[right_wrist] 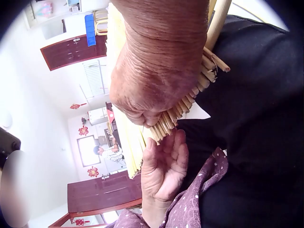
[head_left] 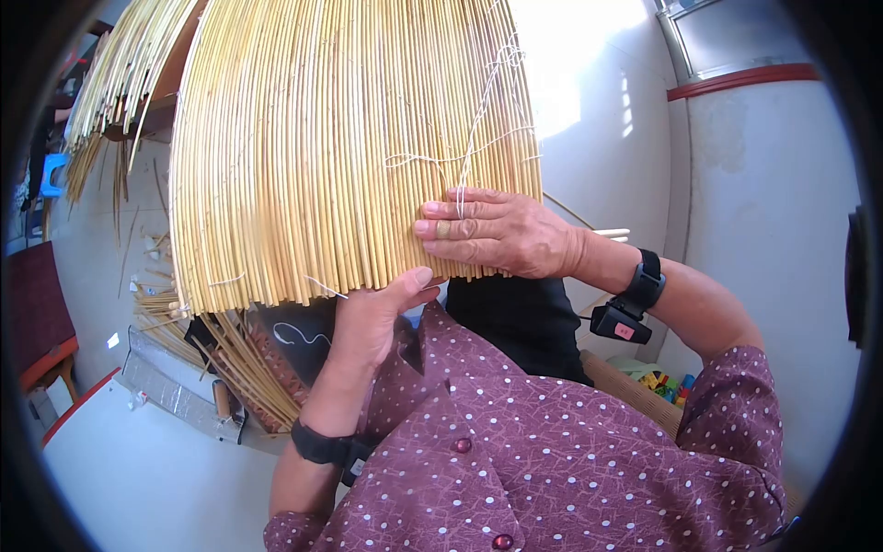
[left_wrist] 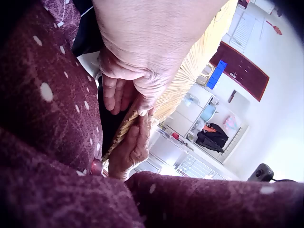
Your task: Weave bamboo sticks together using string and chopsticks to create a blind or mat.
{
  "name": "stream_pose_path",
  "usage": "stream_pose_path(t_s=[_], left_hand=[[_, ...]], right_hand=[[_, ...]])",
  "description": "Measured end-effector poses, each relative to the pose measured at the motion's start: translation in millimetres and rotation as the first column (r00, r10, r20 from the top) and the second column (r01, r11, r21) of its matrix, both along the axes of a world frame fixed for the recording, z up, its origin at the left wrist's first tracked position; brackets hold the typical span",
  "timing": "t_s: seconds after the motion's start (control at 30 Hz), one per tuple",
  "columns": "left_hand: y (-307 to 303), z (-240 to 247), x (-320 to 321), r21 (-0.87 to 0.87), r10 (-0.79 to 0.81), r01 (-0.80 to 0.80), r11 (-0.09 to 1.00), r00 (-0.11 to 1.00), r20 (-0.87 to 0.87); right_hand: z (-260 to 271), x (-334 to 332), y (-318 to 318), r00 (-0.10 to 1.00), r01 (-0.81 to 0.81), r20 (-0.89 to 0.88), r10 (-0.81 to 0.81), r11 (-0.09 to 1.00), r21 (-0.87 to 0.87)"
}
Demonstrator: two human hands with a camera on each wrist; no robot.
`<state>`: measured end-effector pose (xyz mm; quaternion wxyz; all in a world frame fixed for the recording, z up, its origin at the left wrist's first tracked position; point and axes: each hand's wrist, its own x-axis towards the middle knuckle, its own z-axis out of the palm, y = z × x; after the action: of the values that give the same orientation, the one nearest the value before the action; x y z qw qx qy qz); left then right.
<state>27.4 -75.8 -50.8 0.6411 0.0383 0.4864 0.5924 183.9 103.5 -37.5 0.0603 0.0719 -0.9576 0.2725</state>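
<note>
A wide mat of pale yellow reed stalks [head_left: 303,147], tied with white string [head_left: 474,120], fills the upper middle of the head view. The right hand [head_left: 501,232] lies flat on its top near the lower right edge, fingers straight and pointing left, string passing by the fingers. At the near edge the left hand [head_left: 372,317] grips the mat, thumb on top and fingers underneath, mostly hidden. In the right wrist view the left hand [right_wrist: 164,173] is palm up at the cut stalk ends [right_wrist: 166,124], below the right hand [right_wrist: 154,80].
Loose stalks [head_left: 244,368] lie on the floor at lower left. Another stalk bundle [head_left: 138,64] hangs over a surface at upper left, near a blue stool [head_left: 52,175]. Colourful items [head_left: 664,386] sit in a box at right. A person [right_wrist: 111,153] is in the background.
</note>
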Motion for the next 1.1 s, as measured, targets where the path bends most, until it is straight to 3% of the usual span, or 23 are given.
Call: stream_pose_path(t_s=[0.27, 0.33, 0.37, 0.43, 0.47, 0.5, 0.6, 0.63, 0.7, 0.93, 1.1], left_hand=[[-0.2, 0.0, 6.5, -0.017, 0.051, -0.051, 0.999, 0.999, -0.01], [-0.4, -0.8, 7.8, -0.009, 0.053, -0.053, 0.999, 0.998, -0.026], [-0.6, -1.4, 7.2, -0.028, 0.051, -0.052, 0.998, 0.998, -0.042], [-0.6, -0.8, 7.9, -0.047, 0.05, -0.053, 0.998, 0.997, -0.054], [0.8, 1.4, 8.1, -0.061, 0.072, -0.074, 0.995, 0.997, -0.039], [1.6, 2.9, 8.3, -0.074, 0.093, -0.095, 0.993, 0.995, -0.025], [1.6, 4.1, 7.4, -0.069, 0.087, -0.089, 0.994, 0.996, -0.021], [1.8, 5.0, 7.2, -0.067, 0.089, -0.09, 0.994, 0.996, -0.021], [2.5, 6.9, 7.0, -0.065, 0.085, -0.085, 0.994, 0.996, -0.007], [4.8, 11.6, 7.7, -0.067, 0.076, -0.076, 0.995, 0.997, -0.015], [0.8, 9.3, 7.6, -0.031, 0.073, -0.073, 0.997, 0.997, 0.002]], right_hand=[[1.9, -1.2, 5.2, 0.999, -0.031, -0.005, 0.031, 0.999, 0.02], [8.0, -1.3, 7.1, 0.997, 0.03, -0.065, -0.037, 0.994, -0.107], [9.8, -2.5, 9.7, 0.997, 0.033, -0.064, -0.039, 0.994, -0.104], [15.9, -7.0, 14.2, 0.964, 0.193, -0.166, -0.207, 0.976, -0.099], [25.9, -4.4, 17.6, 0.942, 0.282, -0.132, -0.308, 0.942, -0.184], [36.1, -3.7, 18.0, 0.942, 0.282, -0.132, -0.308, 0.942, -0.181], [67.1, -3.1, 9.8, 0.826, 0.552, 0.299, -0.479, 0.795, -0.251], [59.4, -1.6, 7.2, 0.826, 0.551, 0.298, -0.478, 0.796, -0.249], [36.7, -0.1, 1.1, 0.966, 0.2, -0.16, -0.204, 0.979, -0.039], [31.1, 2.6, -10.7, 0.984, 0.177, -0.004, -0.177, 0.984, 0.003], [8.5, 3.5, -14.9, 0.989, 0.131, -0.067, -0.129, 0.991, 0.029]])
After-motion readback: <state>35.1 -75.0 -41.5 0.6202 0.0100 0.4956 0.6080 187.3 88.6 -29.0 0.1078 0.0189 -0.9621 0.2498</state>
